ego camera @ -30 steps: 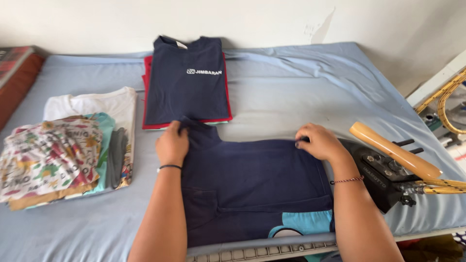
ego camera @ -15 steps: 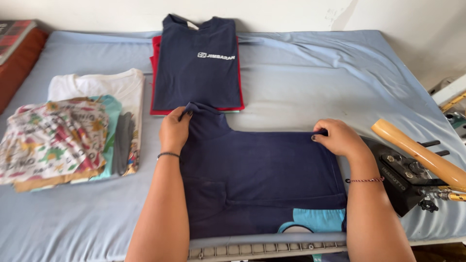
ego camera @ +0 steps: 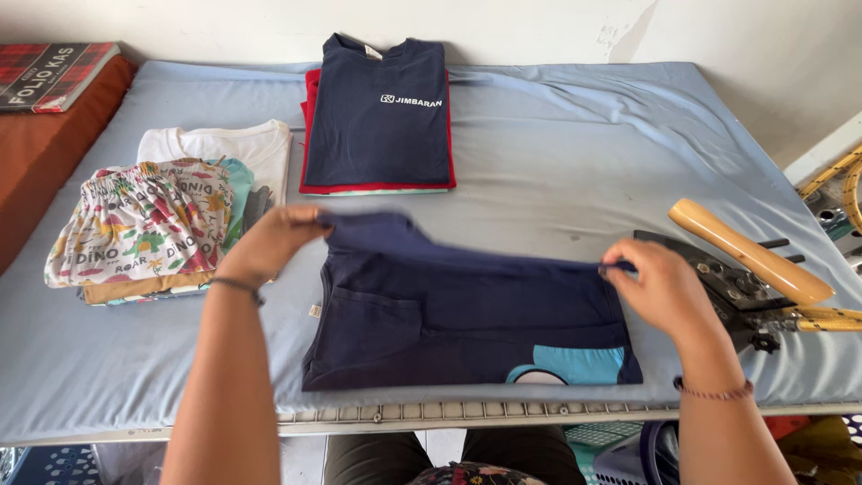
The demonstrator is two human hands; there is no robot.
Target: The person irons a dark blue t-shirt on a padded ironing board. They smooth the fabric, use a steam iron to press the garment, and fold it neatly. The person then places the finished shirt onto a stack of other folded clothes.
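A navy blue shirt (ego camera: 467, 314) with a light blue patch at its lower right lies partly folded on the blue padded table (ego camera: 575, 153). My left hand (ego camera: 269, 242) grips the shirt's far left edge and holds it lifted off the table. My right hand (ego camera: 660, 287) pinches the far right edge, also raised. The far part of the shirt is coming over towards me.
A folded navy shirt on a red one (ego camera: 382, 117) sits at the back centre. Left are a white shirt (ego camera: 224, 148) and patterned clothes (ego camera: 144, 224). A wooden-handled iron (ego camera: 750, 265) rests at the right edge. A plaid book (ego camera: 54, 76) lies far left.
Both hands have closed on the shirt's far edge, lifted it off the table and drawn it towards me. The camera view shifted slightly.
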